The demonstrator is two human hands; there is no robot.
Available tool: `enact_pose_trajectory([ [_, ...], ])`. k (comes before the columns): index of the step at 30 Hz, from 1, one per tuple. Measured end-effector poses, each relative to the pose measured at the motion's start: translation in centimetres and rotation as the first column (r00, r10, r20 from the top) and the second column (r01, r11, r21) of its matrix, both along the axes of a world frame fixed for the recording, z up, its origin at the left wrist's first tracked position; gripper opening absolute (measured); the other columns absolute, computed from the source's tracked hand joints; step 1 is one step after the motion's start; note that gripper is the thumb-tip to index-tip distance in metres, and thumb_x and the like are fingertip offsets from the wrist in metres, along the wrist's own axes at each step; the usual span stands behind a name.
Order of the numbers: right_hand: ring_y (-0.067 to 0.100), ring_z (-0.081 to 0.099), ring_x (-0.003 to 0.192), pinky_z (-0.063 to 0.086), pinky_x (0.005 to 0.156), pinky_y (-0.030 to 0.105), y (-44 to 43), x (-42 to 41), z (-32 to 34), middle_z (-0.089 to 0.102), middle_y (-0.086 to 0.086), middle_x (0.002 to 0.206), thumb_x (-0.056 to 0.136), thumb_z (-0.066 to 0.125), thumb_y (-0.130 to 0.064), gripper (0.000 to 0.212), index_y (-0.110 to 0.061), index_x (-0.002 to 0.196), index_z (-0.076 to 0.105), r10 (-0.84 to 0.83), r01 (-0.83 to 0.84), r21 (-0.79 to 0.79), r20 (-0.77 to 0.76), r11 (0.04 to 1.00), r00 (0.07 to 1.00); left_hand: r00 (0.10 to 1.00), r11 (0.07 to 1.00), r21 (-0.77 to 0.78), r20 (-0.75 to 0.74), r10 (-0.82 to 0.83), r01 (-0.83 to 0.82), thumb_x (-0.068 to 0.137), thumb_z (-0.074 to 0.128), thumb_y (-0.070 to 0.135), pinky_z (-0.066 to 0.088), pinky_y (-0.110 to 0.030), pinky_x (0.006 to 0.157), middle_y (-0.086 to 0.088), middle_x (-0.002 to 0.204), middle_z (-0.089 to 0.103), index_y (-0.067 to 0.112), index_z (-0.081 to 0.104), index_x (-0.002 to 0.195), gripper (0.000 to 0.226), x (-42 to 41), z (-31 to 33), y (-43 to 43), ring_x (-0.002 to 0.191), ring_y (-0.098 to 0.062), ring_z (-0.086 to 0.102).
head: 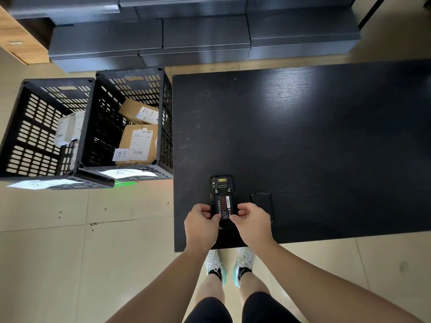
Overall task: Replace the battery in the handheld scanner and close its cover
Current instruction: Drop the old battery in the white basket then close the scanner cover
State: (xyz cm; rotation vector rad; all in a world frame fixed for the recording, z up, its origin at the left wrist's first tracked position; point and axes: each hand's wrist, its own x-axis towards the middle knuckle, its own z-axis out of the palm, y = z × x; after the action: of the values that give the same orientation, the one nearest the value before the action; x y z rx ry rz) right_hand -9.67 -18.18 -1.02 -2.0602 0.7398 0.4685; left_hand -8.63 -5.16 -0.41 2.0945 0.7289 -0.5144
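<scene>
The black handheld scanner (221, 185) lies face down near the front left of the black table (303, 141), its back compartment uncovered. A black battery (224, 203) with a red and white label sits in the compartment. My left hand (200, 223) pinches the scanner's lower left side, fingertips at the battery's edge. My right hand (250, 222) does the same on the right side, thumb and finger on the battery's lower right corner. The flat black cover (262, 205) lies on the table just right of the scanner, partly behind my right hand.
Two black slotted crates stand on the floor left of the table: the nearer crate (130, 122) holds cardboard parcels, the far-left crate (39, 129) holds a white package. Dark grey boxes (205, 33) are stacked behind. My feet (228, 264) stand at the table's front edge.
</scene>
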Motion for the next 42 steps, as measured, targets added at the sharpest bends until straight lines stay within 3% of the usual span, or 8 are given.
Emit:
enact_pose_trajectory([
  [5,0.015,0.068,0.085,0.051,0.077,0.021,-0.1,0.1,-0.4,0.073,0.001,0.092,0.078,0.079,-0.02,0.035,-0.011,0.111,0.071,0.0,0.0,-0.006,-0.031,1.0,1.0,0.998,0.998,-0.003,-0.022,-0.066,0.066,0.079,0.077,0.02,0.038,-0.013,0.066,0.003,0.09,0.067,0.013,0.067,0.114,0.037,0.1,-0.5,0.0,0.083,-0.012,0.062],
  [12,0.005,0.062,0.073,0.039,0.058,0.006,-0.1,0.4,-0.8,0.069,-0.004,0.085,0.077,0.08,-0.023,0.031,-0.013,0.105,0.07,-0.019,0.019,-0.02,-0.034,1.0,0.999,0.998,0.999,0.012,-0.029,-0.053,0.053,0.08,0.077,0.01,0.039,-0.018,0.067,0.007,0.079,0.062,0.008,0.067,0.11,0.032,0.5,-0.9,-0.1,0.077,-0.013,0.059],
  [17,0.01,0.065,0.081,0.045,0.068,0.012,-1.0,0.2,0.0,0.069,-0.007,0.084,0.085,0.07,-0.023,0.025,-0.015,0.109,0.071,-0.005,0.004,-0.041,-0.012,0.999,1.0,0.997,0.996,0.086,0.072,-0.038,0.032,0.081,0.073,0.009,0.039,-0.019,0.075,-0.004,0.102,0.064,0.011,0.066,0.11,0.03,-0.2,0.4,-1.5,0.087,-0.014,0.057],
  [20,0.018,0.067,0.095,0.049,0.086,0.025,-3.9,-0.4,0.7,0.074,-0.002,0.093,0.088,0.063,-0.018,0.026,-0.015,0.112,0.071,-0.091,0.093,-0.137,0.023,0.986,0.996,0.981,0.992,0.047,0.149,-0.126,0.121,0.088,0.066,0.01,0.038,-0.006,0.068,-0.002,0.101,0.066,0.012,0.069,0.11,0.022,-0.9,1.5,-4.5,0.083,-0.008,0.059],
  [27,0.021,0.063,0.107,0.051,0.093,0.035,-8.8,-1.5,-0.4,0.067,0.005,0.119,0.092,0.061,-0.025,0.043,-0.015,0.134,0.059,-0.065,0.052,-0.115,-0.11,0.992,0.992,0.971,0.964,-0.145,-0.059,-0.234,0.223,0.099,0.052,0.016,0.038,-0.019,0.087,-0.012,0.141,0.047,0.006,0.042,0.146,0.049,-1.5,1.0,-11.3,0.122,-0.024,0.054],
  [32,0.02,0.064,0.103,0.053,0.093,0.038,-8.6,-1.7,-1.0,0.065,0.007,0.121,0.092,0.061,-0.026,0.044,-0.017,0.135,0.057,-0.026,0.019,-0.056,-0.127,0.998,0.992,0.962,0.966,-0.111,-0.118,-0.245,0.233,0.102,0.046,0.018,0.033,-0.019,0.086,-0.011,0.144,0.034,0.006,0.032,0.152,0.054,-1.7,-0.2,-11.9,0.127,-0.026,0.047],
  [39,0.017,0.066,0.097,0.054,0.091,0.04,-8.7,-1.0,-0.7,0.072,-0.001,0.104,0.084,0.073,-0.03,0.04,-0.015,0.121,0.068,-0.224,0.231,0.041,-0.127,0.972,0.966,0.989,0.973,-0.228,-0.15,-0.008,-0.027,0.098,0.054,0.019,0.045,-0.033,0.104,-0.005,0.145,0.037,0.008,0.043,0.146,0.05,-1.6,-0.4,-12.2,0.124,-0.024,0.052],
  [42,0.011,0.066,0.086,0.057,0.086,0.038,-8.9,-1.1,-0.3,0.072,-0.004,0.092,0.081,0.078,-0.025,0.034,-0.015,0.112,0.071,-0.313,0.327,0.104,-0.131,0.939,0.941,0.986,0.968,-0.213,-0.126,0.106,-0.132,0.092,0.062,0.021,0.052,-0.035,0.095,-0.004,0.13,0.053,0.013,0.055,0.132,0.041,-1.7,-0.3,-12.1,0.11,-0.02,0.06],
])
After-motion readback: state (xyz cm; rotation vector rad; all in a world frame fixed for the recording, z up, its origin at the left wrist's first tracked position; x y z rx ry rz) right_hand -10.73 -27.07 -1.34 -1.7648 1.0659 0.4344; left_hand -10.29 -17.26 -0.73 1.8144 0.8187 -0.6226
